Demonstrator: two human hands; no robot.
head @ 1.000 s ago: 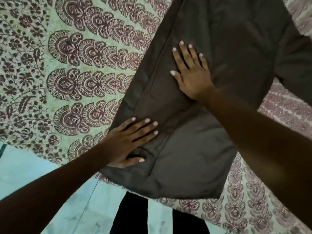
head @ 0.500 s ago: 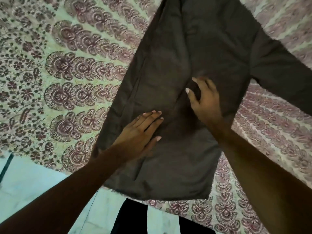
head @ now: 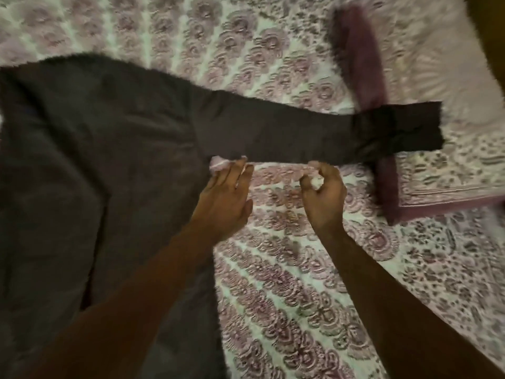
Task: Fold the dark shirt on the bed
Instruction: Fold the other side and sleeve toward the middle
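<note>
Patterned bedsheet (head: 300,269) fills the head view, pink-and-maroon print right across the bed. Dark shirt (head: 95,160) lies spread flat on the left side, and its sleeve (head: 273,135) is stretched straight out to the right, cuff draped over the maroon border of a pillow (head: 442,170). Left grip (head: 224,198) is released, fingers straight, tips touching the sleeve's lower edge by the armpit. Right grip (head: 322,195) sits further along that same edge, fingers curled. Pinching cloth or clenched on nothing? Cannot tell through the blur.
</note>
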